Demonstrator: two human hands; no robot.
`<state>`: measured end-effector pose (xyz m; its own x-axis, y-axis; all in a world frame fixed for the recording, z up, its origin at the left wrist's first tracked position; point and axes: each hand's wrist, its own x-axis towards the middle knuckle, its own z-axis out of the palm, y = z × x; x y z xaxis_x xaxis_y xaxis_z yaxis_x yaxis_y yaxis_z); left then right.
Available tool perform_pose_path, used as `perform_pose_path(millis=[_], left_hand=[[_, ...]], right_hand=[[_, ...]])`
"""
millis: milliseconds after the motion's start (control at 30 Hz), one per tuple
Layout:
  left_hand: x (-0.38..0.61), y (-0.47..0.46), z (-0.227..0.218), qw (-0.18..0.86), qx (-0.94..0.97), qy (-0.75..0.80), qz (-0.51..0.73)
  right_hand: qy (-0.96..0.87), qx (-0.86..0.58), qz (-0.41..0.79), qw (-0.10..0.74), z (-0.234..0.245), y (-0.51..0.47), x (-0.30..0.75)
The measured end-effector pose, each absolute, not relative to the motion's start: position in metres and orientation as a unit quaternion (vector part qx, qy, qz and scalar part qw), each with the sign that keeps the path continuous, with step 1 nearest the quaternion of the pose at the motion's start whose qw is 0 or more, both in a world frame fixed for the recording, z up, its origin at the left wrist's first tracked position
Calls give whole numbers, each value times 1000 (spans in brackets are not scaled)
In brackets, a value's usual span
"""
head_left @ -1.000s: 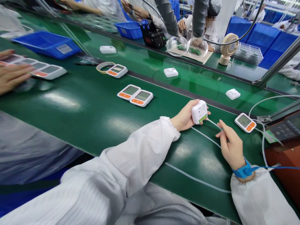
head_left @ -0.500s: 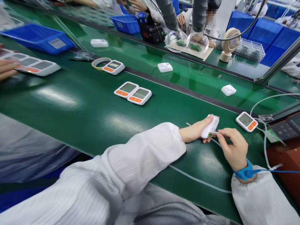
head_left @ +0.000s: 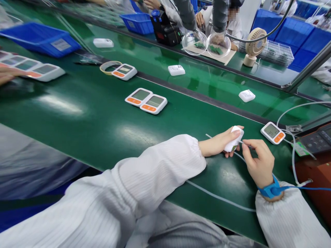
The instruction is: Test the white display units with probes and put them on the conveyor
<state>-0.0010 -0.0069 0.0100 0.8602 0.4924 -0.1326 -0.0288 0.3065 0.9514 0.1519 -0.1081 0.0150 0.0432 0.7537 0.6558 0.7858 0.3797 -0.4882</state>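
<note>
**One white unit (head_left: 234, 139) in the left hand (head_left: 222, 141), one thin tube (head_left: 241, 142) in the right hand (head_left: 260, 162)**

Directions run from the white unit. Nearest, at six o'clock, one pale hose (head_left: 222, 198) lies across the green surface (head_left: 103, 113). One blue wrist strap (head_left: 270, 188) circles the right wrist. The left fingers are clamped around the white unit, held tilted above the surface; the right thumb and forefinger are together on the thin tube, just beside it.

At three o'clock lies one orange-buttoned display (head_left: 272, 133), screen up. Near ten o'clock sits a touching pair of displays (head_left: 153, 104) – two, both screen up. Beyond, one more display (head_left: 124, 72) rests against one tape roll (head_left: 107, 68). Between nine and ten, a row of displays (head_left: 48, 71) – at least four – lies by one co-worker's blurred hand (head_left: 6, 75).

Farther off, three white pieces (head_left: 176, 70) are spaced well apart, from ten to nearly one o'clock. Past them, at twelve, stands one beige fan (head_left: 255, 44).
</note>
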Motion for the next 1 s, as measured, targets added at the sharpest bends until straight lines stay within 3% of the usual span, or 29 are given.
perform_pose_path(millis=[600,1000], left_hand=[[-2,-9,12,748,615,194,159],[-2,-12,10,735,630,190,163]], right_hand=[[-659,-561,66,496,14,-111,151],[-651,-568,58,500,14,-111,149]])
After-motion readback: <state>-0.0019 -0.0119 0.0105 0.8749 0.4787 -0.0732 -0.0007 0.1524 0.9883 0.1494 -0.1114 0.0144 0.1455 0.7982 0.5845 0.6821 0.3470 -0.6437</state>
